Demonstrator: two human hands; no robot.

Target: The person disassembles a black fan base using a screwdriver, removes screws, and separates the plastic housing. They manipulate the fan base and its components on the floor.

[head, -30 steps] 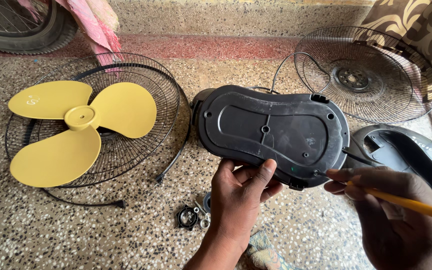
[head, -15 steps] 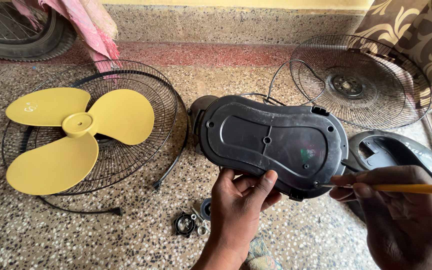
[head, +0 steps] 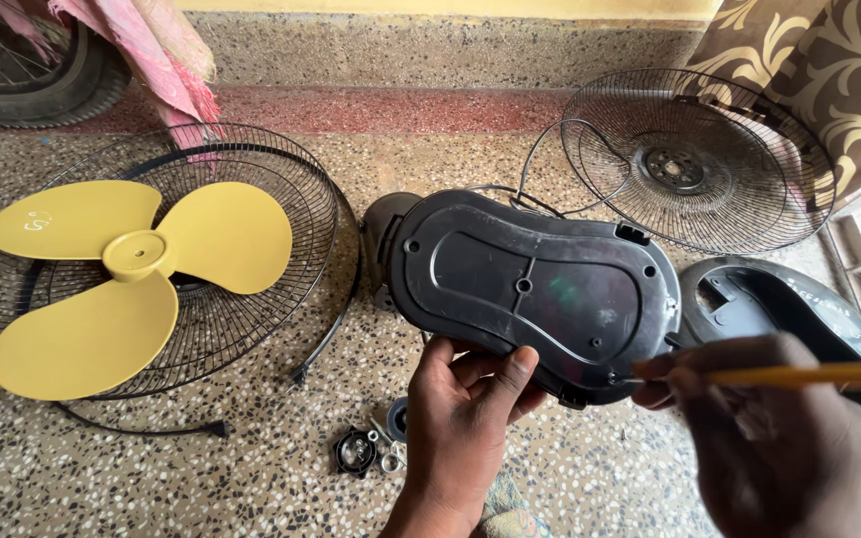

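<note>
Informal home repair spot on a speckled terrazzo floor point(head: 251, 478): a dismantled fan's wire guards point(head: 695, 159) and yellow blade point(head: 132, 279) lay about, a tyre point(head: 22, 70) stood near the far-left corner, patterned upholstery point(head: 819, 70) far right.

Pretty crowded floor here. The black fan base cover point(head: 535, 294) sits dead centre, with the wire guard holding the yellow fan blade point(head: 117, 284) filling the left and the other wire guard point(head: 695, 159) far right. A grey housing point(head: 769, 309) blocks the right side. Small nuts and a cap point(head: 371, 448) litter the near floor. Open terrazzo is near left, plus a strip along the far step.
</note>
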